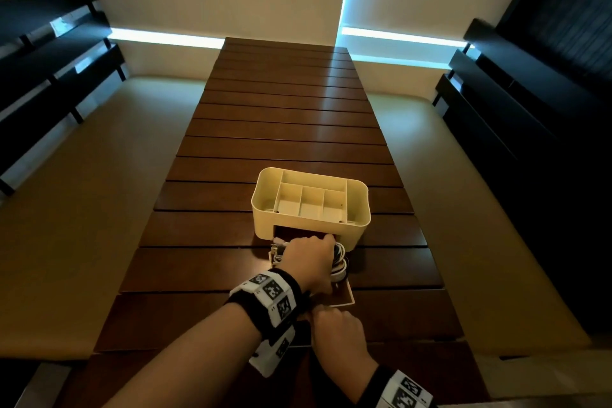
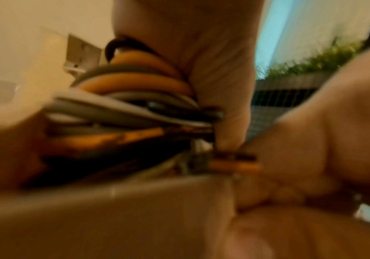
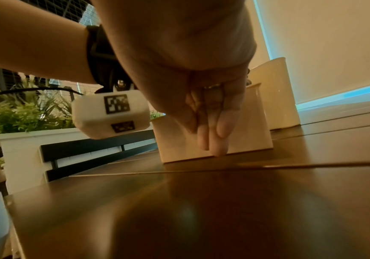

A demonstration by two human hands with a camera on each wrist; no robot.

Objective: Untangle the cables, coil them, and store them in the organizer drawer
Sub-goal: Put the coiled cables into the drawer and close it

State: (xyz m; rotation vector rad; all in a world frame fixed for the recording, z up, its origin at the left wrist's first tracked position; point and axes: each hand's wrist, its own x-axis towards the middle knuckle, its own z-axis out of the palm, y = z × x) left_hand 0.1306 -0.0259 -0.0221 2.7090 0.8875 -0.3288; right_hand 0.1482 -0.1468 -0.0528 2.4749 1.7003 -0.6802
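A cream organizer (image 1: 311, 220) stands on the slatted table, with its drawer (image 1: 346, 297) pulled out toward me. In the drawer lies a bundle of coiled cables (image 1: 340, 262), white and dark. My left hand (image 1: 309, 258) reaches over it, and in the left wrist view its fingers (image 2: 220, 73) curl round the grey, orange and black cable loops (image 2: 135, 94) above the drawer wall (image 2: 113, 210). My right hand (image 1: 337, 328) is at the drawer's near end. In the right wrist view its fingers (image 3: 211, 140) point straight down against the drawer front (image 3: 250, 133).
The dark wooden table (image 1: 284, 129) runs far ahead past the organizer (image 3: 277, 98). Dark benches (image 1: 49, 60) (image 1: 536, 116) line both sides. A white planter (image 3: 20, 150) with green plants stands beyond the table's left edge.
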